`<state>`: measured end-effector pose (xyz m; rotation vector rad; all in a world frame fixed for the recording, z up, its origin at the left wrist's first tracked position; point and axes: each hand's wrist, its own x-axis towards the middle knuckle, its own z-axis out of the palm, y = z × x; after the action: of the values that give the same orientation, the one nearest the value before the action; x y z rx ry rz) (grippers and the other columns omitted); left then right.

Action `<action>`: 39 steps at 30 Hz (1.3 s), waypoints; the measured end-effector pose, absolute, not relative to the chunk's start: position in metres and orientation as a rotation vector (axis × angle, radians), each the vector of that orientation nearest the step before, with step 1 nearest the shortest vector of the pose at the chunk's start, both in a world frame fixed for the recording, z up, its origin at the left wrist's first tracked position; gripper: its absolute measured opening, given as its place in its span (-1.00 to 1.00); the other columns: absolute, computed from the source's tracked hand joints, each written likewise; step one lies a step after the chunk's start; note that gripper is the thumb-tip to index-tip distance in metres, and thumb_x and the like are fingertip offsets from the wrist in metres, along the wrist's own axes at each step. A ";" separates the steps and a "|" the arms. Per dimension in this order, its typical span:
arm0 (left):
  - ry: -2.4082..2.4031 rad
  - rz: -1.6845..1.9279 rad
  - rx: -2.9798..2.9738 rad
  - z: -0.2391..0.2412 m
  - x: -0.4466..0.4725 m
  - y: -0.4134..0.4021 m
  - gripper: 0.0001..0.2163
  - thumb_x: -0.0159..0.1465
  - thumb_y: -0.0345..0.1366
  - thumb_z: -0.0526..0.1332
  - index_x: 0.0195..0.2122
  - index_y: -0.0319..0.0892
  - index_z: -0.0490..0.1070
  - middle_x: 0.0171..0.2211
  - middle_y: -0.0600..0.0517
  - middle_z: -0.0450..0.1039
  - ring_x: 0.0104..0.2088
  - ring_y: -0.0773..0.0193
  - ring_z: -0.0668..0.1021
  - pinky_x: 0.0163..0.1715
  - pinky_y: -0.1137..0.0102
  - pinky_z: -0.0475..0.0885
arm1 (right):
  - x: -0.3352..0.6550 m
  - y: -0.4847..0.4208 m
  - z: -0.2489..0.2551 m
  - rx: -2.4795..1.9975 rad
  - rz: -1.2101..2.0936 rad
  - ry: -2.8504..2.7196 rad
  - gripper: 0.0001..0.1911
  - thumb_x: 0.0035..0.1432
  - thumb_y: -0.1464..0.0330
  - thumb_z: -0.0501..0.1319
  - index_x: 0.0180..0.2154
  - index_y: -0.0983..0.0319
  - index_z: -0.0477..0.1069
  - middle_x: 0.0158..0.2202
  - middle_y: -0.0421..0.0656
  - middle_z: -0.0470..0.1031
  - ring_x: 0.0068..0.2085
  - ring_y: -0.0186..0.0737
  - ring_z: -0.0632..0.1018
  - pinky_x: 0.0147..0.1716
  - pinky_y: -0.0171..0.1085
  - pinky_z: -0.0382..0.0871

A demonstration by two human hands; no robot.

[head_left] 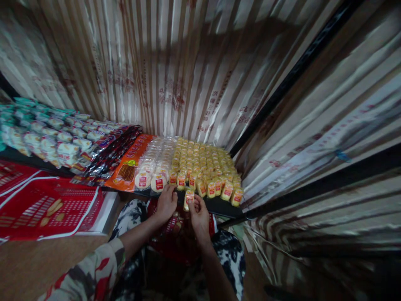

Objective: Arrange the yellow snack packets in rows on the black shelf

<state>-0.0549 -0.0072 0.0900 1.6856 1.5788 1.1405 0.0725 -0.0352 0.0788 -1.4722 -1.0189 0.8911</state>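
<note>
My right hand [199, 214] pinches a small yellow wrapped snack cake [188, 200] with a red and white label, holding it upright just in front of the shelf edge. My left hand [167, 203] reaches to the front of the shelf with its fingers stretched out, nothing visible in them. Its fingertips are close to a yellow pack [173, 177] in the front row; whether they touch it is unclear. Beyond both hands stand tight rows of similar yellow packs [200, 161]. Left of these are rows of round, pale wrapped cakes [159, 182] in clear film.
Orange snack bags [127, 169], dark shiny packets [109, 152] and white-green packets [62, 136] line the black shelf [216, 207] leftward. A red basket [75, 200] stands below left; red packaging [175, 238] lies between my knees. Striped sheeting [175, 62] and a black pole [282, 88] surround the shelf.
</note>
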 end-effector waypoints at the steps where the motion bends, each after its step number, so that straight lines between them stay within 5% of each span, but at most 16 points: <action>1: 1.580 1.096 1.796 0.092 -0.056 -0.005 -0.68 0.18 -0.49 -0.01 -0.08 -0.19 0.36 -0.08 -0.06 0.35 -0.03 0.20 0.39 0.04 0.25 0.29 | 0.074 -0.035 0.079 -1.468 0.895 -0.988 -0.53 -0.04 0.11 0.21 -0.13 0.26 0.35 -0.35 -0.13 0.51 -0.36 -0.23 0.53 -0.37 -0.29 0.42; 10: 1.596 0.819 2.345 0.085 -0.044 0.003 -0.47 0.08 -0.58 0.03 0.12 -0.21 0.20 0.17 -0.15 0.13 0.16 0.07 0.21 0.09 0.16 0.24 | 0.081 -0.038 0.065 -1.422 0.965 -0.902 -0.57 -0.07 0.14 0.25 -0.18 0.25 0.37 -0.33 -0.11 0.53 -0.33 -0.21 0.55 -0.32 -0.26 0.44; 26: 1.441 0.797 2.588 0.063 -0.049 0.024 -0.52 0.14 -0.51 0.03 0.13 -0.33 0.20 0.19 -0.21 0.13 0.18 0.01 0.18 0.14 0.12 0.17 | 0.087 -0.044 0.048 -1.503 0.955 -0.872 -0.49 -0.04 0.08 0.22 -0.11 0.26 0.33 -0.29 -0.09 0.54 -0.31 -0.19 0.55 -0.31 -0.25 0.44; 39: 1.404 0.840 2.623 0.045 -0.054 0.027 -0.51 0.21 -0.45 -0.05 0.19 -0.23 0.14 0.21 -0.11 0.12 0.20 0.08 0.17 0.13 0.17 0.16 | 0.085 -0.052 0.043 -1.599 0.891 -1.045 -0.55 0.00 0.14 0.18 -0.09 0.23 0.36 -0.26 -0.11 0.51 -0.27 -0.18 0.52 -0.26 -0.23 0.41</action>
<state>-0.0542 0.0269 0.0451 2.6225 1.4035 0.8396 0.0852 -0.0521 0.0432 -1.5985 -1.0451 0.8914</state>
